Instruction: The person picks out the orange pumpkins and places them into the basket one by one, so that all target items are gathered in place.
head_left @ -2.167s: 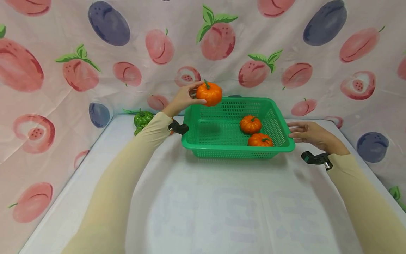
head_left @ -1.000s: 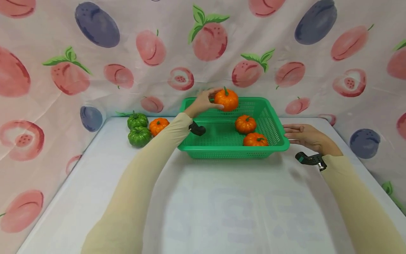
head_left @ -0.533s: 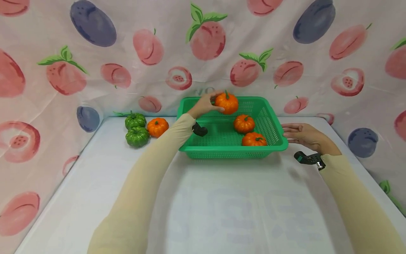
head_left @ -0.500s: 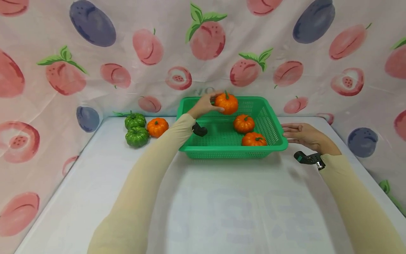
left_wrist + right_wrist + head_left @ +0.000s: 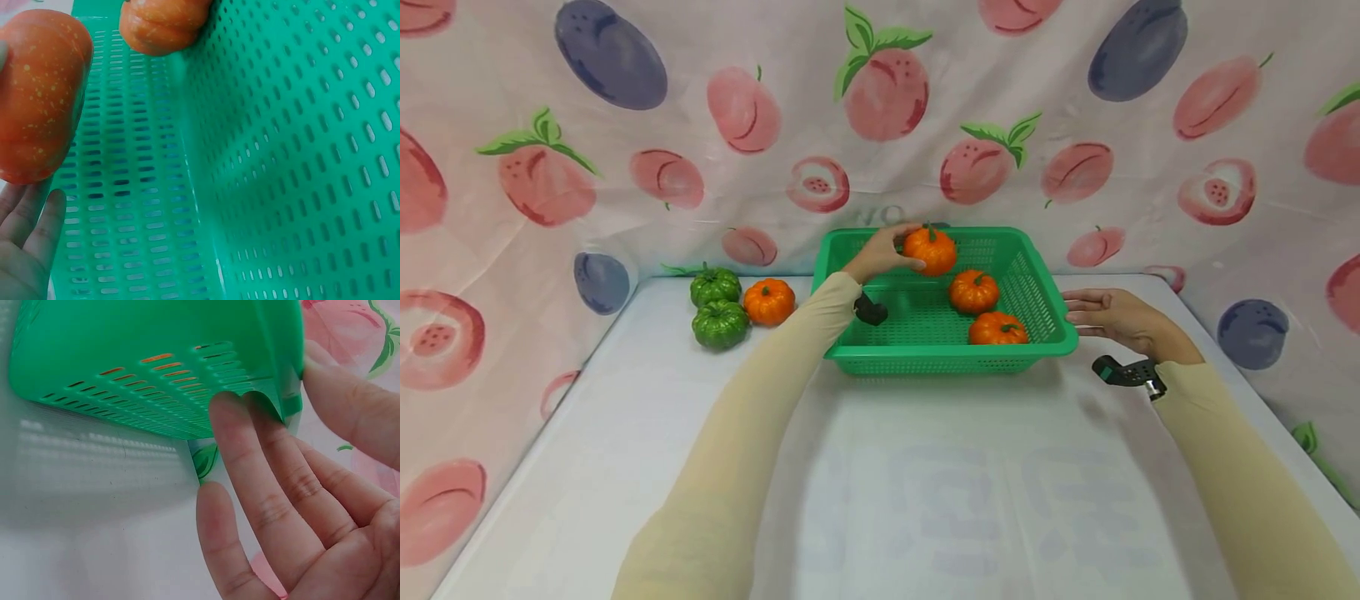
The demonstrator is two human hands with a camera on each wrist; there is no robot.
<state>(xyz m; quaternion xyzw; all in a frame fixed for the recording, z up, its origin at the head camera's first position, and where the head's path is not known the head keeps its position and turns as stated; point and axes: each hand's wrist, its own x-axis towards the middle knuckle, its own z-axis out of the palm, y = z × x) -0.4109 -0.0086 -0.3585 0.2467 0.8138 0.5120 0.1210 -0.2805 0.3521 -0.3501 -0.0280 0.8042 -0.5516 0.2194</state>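
My left hand (image 5: 880,252) grips a small orange pumpkin (image 5: 931,252) by its left side, green stem up, over the back left of the green plastic basket (image 5: 951,352). Two more orange pumpkins, one farther back (image 5: 973,292) and one at the front (image 5: 997,328), lie in the basket's right half. The left wrist view shows the held pumpkin (image 5: 40,94) above the slotted floor. At the basket's right end is my right hand (image 5: 1120,321); in the right wrist view its fairly straight fingers (image 5: 240,434) touch the outer wall below the rim, with the thumb beside the rim.
Left of the basket, one orange pumpkin (image 5: 769,302) sits beside two green ones, one behind (image 5: 715,286) and one in front (image 5: 720,324). A fruit-print cloth (image 5: 700,108) hangs behind and around the white table (image 5: 910,483).
My left hand has carried the pumpkin right, from the basket's left edge to over its inside, then lowered it slightly. My right hand stays at the basket's right end. The view has shifted a little.
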